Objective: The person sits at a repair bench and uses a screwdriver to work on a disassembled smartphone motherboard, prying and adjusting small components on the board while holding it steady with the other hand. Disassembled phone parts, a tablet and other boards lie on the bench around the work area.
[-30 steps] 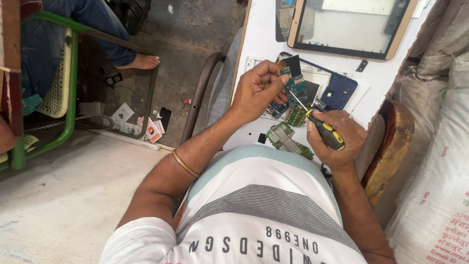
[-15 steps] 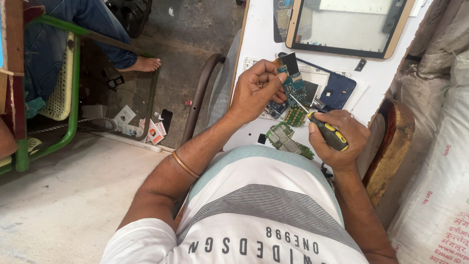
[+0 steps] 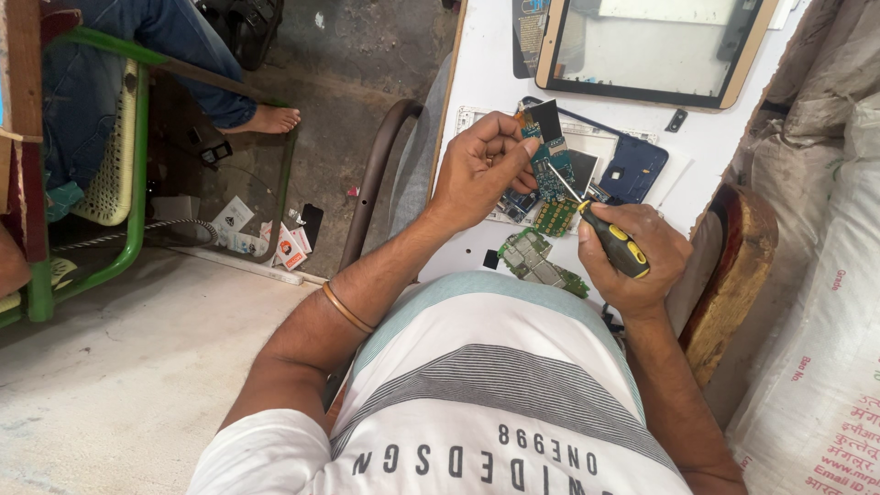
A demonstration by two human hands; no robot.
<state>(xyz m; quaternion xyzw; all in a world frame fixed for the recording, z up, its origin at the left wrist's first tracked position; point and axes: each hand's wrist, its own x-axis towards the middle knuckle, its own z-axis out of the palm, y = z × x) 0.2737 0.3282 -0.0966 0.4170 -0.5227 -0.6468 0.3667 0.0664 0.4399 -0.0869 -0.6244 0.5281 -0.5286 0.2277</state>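
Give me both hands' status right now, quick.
Left hand: closed, pinching a small circuit board above the white table.
Right hand: closed on a yellow-and-black screwdriver, tip at the board.

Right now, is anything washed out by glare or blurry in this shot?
In the head view: glare whitens the tablet screen and white table; the circuit board in the left hand stays fairly sharp; the screwdriver in the right hand is clear; the floor looks dim.

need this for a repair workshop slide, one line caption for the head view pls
Left hand holds a small circuit board while the right hand works a yellow-and-black screwdriver on it over a white table.
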